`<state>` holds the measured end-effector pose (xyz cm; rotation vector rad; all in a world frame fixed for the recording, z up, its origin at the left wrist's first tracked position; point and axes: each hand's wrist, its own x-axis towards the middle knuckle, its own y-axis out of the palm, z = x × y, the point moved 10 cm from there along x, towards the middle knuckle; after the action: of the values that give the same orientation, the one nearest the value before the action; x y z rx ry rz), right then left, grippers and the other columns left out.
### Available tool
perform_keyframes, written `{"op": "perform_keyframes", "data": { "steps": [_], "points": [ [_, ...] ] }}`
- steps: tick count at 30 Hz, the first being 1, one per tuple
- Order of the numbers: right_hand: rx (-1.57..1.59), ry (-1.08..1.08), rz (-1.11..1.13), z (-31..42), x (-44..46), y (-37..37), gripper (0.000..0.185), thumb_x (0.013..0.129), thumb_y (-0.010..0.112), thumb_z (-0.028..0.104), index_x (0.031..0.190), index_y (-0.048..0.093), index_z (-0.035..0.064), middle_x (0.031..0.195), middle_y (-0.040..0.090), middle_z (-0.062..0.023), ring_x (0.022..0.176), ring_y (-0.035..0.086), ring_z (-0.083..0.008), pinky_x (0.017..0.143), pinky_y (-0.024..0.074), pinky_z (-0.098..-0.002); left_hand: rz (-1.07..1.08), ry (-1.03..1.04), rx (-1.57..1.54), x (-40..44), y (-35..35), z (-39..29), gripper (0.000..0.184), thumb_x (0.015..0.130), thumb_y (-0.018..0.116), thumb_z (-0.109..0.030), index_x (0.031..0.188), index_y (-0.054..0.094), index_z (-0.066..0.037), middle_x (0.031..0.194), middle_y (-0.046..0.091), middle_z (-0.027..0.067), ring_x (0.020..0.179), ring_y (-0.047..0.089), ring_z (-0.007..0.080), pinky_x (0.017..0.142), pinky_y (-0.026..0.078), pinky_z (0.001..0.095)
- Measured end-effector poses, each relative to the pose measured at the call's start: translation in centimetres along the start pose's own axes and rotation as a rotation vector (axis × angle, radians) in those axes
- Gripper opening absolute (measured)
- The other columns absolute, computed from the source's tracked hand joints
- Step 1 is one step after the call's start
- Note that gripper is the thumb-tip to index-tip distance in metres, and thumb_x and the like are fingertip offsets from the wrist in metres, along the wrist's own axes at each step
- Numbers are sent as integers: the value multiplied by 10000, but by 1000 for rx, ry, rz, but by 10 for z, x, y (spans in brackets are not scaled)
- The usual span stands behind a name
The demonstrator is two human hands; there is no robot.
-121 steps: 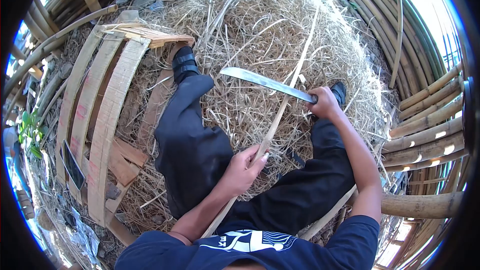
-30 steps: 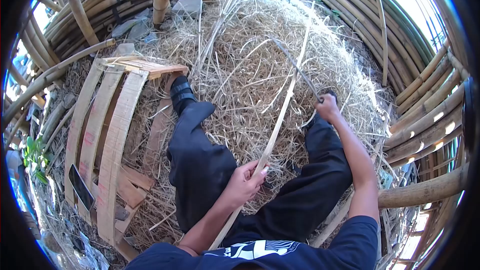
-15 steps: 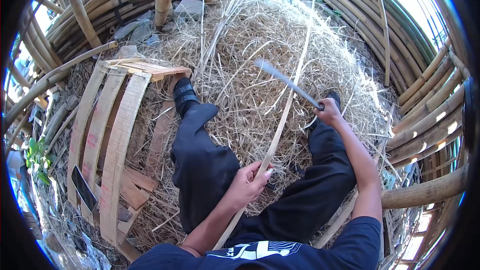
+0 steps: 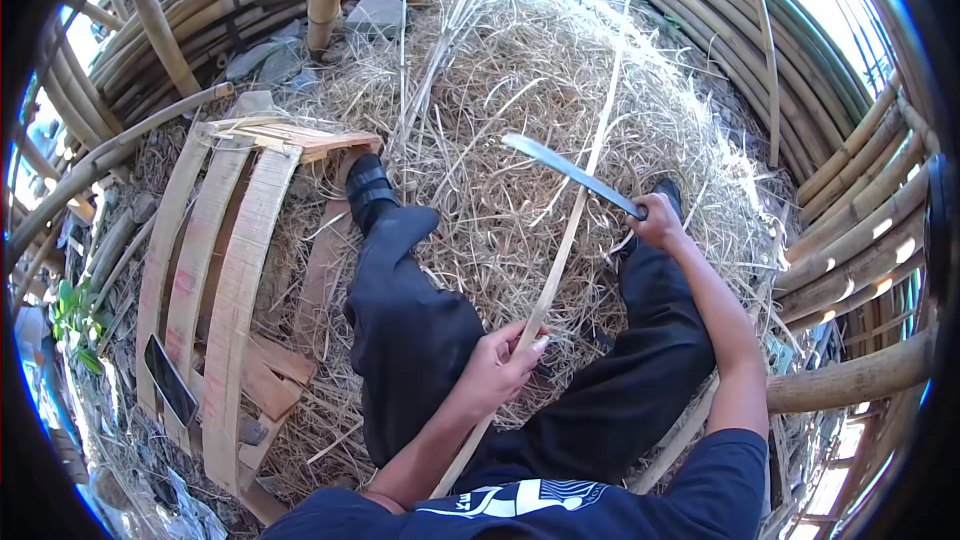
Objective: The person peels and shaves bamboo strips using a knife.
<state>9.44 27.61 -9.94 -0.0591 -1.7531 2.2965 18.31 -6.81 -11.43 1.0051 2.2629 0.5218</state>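
Observation:
A long pale bamboo strip (image 4: 567,245) runs from my lap up and away over the heap of shavings (image 4: 500,70). My left hand (image 4: 497,370) is closed round its lower part, above my lap. Farther right, my right hand (image 4: 659,222) grips the handle of a long machete (image 4: 570,171). Its blade points up and left and crosses the strip; whether the two touch I cannot tell.
On the left a slatted wooden crate (image 4: 235,290) lies on its side with a dark phone (image 4: 170,380) on its slats. Bamboo poles (image 4: 855,385) line the right side, and stacked bamboo (image 4: 220,0) stands at the back left. Leafy green plants (image 4: 75,325) grow at the far left.
The machete blade has swung down and left from its steeper angle a second ago, with its flat side more visible now. My left hand keeps its hold on the strip.

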Motion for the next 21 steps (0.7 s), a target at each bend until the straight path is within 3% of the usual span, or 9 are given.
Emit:
{"op": "perform_keyframes", "data": {
  "steps": [2, 4, 5, 7, 8, 12, 15, 17, 21],
  "points": [
    [21, 52, 28, -9, 7, 5, 266, 684, 675, 203, 824, 699, -22, 734, 652, -215, 765, 655, -339, 714, 509, -399, -11, -7, -8, 0, -1, 0, 235, 997, 517, -134, 1198, 540, -14, 648, 399, -83, 449, 313, -20, 395, 246, 174],
    [2, 415, -106, -59, 10, -2, 263, 696, 672, 199, 757, 680, -57, 682, 659, -200, 691, 675, -300, 670, 527, -385, -10, -10, 0, 0, -1, 3, 235, 996, 518, -132, 1199, 539, -15, 647, 400, -83, 447, 313, -19, 393, 247, 177],
    [7, 414, -117, -63, 12, -5, 263, 696, 672, 199, 757, 680, -57, 682, 659, -200, 691, 675, -300, 670, 527, -385, -10, -12, 10, 1, -2, 4, 236, 995, 520, -131, 1200, 539, -16, 646, 400, -82, 444, 312, -17, 392, 247, 179],
    [146, 619, -55, -74, 8, 0, 261, 705, 662, 189, 679, 649, -70, 599, 630, -174, 543, 652, -264, 554, 527, -377, 20, -5, 0, -1, 1, 5, 235, 994, 524, -134, 1198, 541, -18, 643, 398, -82, 441, 312, -14, 391, 247, 181],
    [242, 620, -158, -92, -2, 11, 252, 708, 653, 178, 629, 625, -59, 537, 588, -148, 422, 595, -246, 447, 496, -372, 50, -4, -23, 0, 3, 4, 235, 992, 528, -137, 1196, 543, -20, 639, 397, -81, 437, 311, -12, 390, 248, 183],
    [220, 616, -135, -109, -10, 21, 277, 750, 637, 187, 605, 611, -47, 531, 593, -135, 427, 598, -226, 444, 497, -365, 7, -3, 1, 3, 0, 1, 248, 995, 536, -185, 1186, 551, -28, 640, 416, -75, 429, 319, -4, 380, 262, 183],
    [222, 561, -72, -75, -12, 12, 268, 760, 636, 194, 624, 630, -36, 540, 607, -132, 437, 605, -216, 463, 507, -354, -8, 11, 25, 6, -3, 4, 259, 1006, 515, -204, 1189, 550, -24, 650, 439, -56, 418, 325, 2, 368, 274, 183],
    [209, 604, -4, -78, -14, 19, 365, 729, 639, 290, 680, 663, -71, 656, 654, -246, 709, 695, -326, 728, 544, -398, -6, 4, 38, 10, -4, 10, 263, 1013, 499, -206, 1194, 546, -21, 658, 453, -44, 407, 328, 7, 362, 281, 186],
    [153, 573, 62, -48, -16, 17, 410, 711, 652, 290, 832, 676, -101, 823, 672, -289, 813, 687, -371, 791, 537, -409, 12, -21, 56, 21, -4, 27, 275, 1029, 454, -203, 1220, 523, -18, 683, 495, -13, 378, 348, 23, 349, 301, 187]
  ]
}}
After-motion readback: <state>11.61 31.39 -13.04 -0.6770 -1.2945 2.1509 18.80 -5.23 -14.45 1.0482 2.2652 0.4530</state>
